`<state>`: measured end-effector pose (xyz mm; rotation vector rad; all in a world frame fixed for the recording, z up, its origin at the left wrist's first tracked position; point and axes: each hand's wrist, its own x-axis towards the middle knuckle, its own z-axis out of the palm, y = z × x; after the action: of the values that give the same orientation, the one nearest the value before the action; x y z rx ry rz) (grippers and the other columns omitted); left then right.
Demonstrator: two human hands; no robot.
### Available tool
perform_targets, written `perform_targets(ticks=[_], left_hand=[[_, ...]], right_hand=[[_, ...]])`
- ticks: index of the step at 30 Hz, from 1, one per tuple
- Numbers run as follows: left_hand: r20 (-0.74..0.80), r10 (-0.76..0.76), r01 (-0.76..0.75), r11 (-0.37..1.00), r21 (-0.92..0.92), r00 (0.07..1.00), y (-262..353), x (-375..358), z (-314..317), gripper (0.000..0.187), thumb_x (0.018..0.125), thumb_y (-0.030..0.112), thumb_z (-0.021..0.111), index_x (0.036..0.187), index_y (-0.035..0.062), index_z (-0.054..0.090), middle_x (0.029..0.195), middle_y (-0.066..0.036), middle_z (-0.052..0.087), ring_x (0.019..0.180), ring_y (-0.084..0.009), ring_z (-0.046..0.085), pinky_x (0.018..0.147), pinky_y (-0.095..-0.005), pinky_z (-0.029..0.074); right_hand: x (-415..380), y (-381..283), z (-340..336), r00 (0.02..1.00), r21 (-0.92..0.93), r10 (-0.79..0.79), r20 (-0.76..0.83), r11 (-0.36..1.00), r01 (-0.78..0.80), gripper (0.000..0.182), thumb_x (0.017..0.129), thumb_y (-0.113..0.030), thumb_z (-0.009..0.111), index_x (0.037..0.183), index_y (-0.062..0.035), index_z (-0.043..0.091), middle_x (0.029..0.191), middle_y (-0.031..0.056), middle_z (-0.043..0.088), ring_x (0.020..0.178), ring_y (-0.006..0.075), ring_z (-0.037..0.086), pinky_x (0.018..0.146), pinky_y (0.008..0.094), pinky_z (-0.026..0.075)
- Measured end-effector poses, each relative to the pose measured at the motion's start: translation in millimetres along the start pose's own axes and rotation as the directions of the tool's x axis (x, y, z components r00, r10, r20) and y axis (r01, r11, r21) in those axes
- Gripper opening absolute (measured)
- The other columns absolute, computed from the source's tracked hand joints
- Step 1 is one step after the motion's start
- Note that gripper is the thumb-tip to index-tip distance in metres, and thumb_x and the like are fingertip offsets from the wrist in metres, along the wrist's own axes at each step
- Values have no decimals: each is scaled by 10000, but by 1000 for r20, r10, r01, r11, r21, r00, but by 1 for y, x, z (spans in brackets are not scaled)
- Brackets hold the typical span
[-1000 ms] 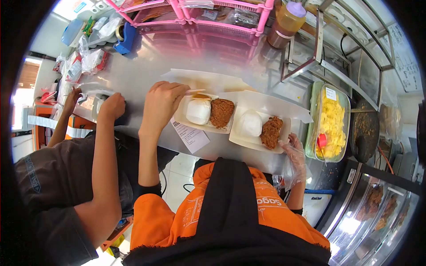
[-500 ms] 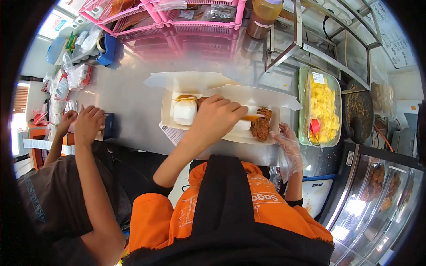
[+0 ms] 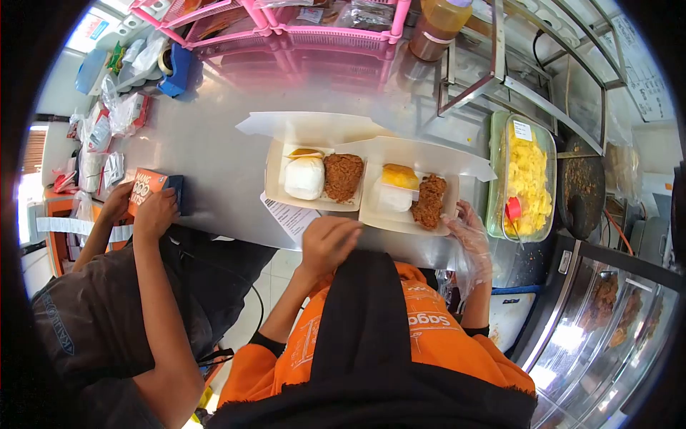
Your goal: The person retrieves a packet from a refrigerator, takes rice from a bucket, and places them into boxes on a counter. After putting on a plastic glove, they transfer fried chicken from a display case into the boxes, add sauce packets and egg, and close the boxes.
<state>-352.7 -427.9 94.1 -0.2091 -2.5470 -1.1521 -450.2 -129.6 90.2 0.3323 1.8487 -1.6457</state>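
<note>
Two open cardboard boxes stand side by side on the steel counter. The left box [image 3: 275, 168] holds a white wrapped bundle [image 3: 304, 178], a yellow piece behind it and fried chicken [image 3: 343, 177]. Inside the right box [image 3: 407, 225] are another white bundle [image 3: 394, 199], a yellow packet [image 3: 400, 176] and fried chicken [image 3: 429, 201]. My left hand [image 3: 329, 247] is by the front of the left box, fingers curled together; whether it holds anything is hidden. Gloved in clear plastic, my right hand [image 3: 468, 232] grips the right box's right edge.
A co-worker's hands [image 3: 153, 211] hold an orange box [image 3: 146, 187] at the left. Pink baskets [image 3: 329, 32] and a sauce bottle [image 3: 437, 28] stand behind. Right are a metal rack [image 3: 500, 79], a tub of yellow food [image 3: 527, 179] and a glass display case [image 3: 593, 322].
My left hand has moved back toward me from over the boxes, uncovering the left chicken and the yellow packet. The co-worker's hands now show an orange box.
</note>
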Motion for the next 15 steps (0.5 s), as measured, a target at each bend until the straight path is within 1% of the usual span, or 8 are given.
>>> perform_targets(ticks=[1, 2, 3, 6, 9, 10, 12, 15], left_hand=[[-86, -167, 170, 985, 23, 982, -6, -16, -2, 306, 735, 75, 682, 1026, 52, 592, 931, -85, 577, 887, -235, 558, 758, -356, 441], [-176, -325, 336, 941, 32, 929, -12, -31, -4, 361, 736, 65, 677, 1076, 42, 560, 1003, -114, 553, 950, -250, 533, 773, -357, 435], [-266, -468, 491, 871, 23, 843, -17, -39, -6, 417, 736, 56, 673, 1127, 32, 528, 1076, -143, 528, 1014, -265, 508, 788, -358, 429], [-441, -666, 664, 724, -187, 602, -39, -43, -7, 584, 750, 47, 646, 1269, 3, 381, 1206, -203, 413, 1138, -318, 400, 883, -393, 386], [-349, -594, 647, 761, 51, 725, -59, -43, -11, 694, 757, 35, 631, 1341, -24, 262, 1209, -219, 400, 1131, -357, 389, 966, -439, 325], [-327, -576, 641, 755, 140, 749, -61, -43, -11, 700, 772, 29, 615, 1363, -36, 246, 1244, -237, 397, 1148, -392, 375, 1002, -458, 293], [-309, -554, 618, 768, 169, 773, -73, -42, -19, 697, 775, 14, 608, 1370, -41, 248, 1271, -244, 396, 1162, -392, 379, 1006, -448, 298], [-267, -489, 544, 815, 198, 830, -101, -42, -39, 699, 774, -17, 599, 1379, -46, 251, 1281, -246, 417, 1167, -382, 408, 1002, -431, 321]], right_hand=[[-2, -7, 0, 998, -48, 59, 3, 997, -59, 586, 794, -252, 715, 1273, -77, 425, 1025, 43, 573, 852, 101, 555, 701, 232, 487], [-2, -10, 1, 996, -94, 89, -12, 992, -89, 604, 797, -296, 704, 1285, -94, 412, 991, 40, 574, 784, 97, 564, 612, 235, 510], [-2, -13, 1, 996, -78, 86, -8, 993, -86, 600, 796, -292, 705, 1282, -94, 414, 980, 37, 572, 779, 97, 565, 598, 233, 512], [1, -17, 2, 996, -30, 85, 7, 996, -85, 592, 788, -283, 714, 1266, -92, 421, 942, 29, 563, 756, 103, 573, 573, 243, 527], [5, -21, 2, 993, -33, 96, 71, 995, -94, 597, 804, -258, 695, 1272, -58, 382, 933, 15, 553, 795, 91, 569, 593, 260, 536], [9, -21, 2, 991, -28, 102, 91, 995, -100, 600, 794, -270, 707, 1266, -68, 397, 939, 25, 559, 787, 100, 576, 595, 259, 534], [17, -19, 2, 986, -16, 112, 128, 994, -110, 604, 774, -294, 730, 1254, -87, 426, 952, 47, 570, 770, 118, 590, 598, 257, 531], [23, -27, 23, 981, -3, 128, 145, 992, -128, 615, 771, -299, 735, 1251, -72, 425, 959, 55, 576, 773, 126, 598, 637, 275, 534]])
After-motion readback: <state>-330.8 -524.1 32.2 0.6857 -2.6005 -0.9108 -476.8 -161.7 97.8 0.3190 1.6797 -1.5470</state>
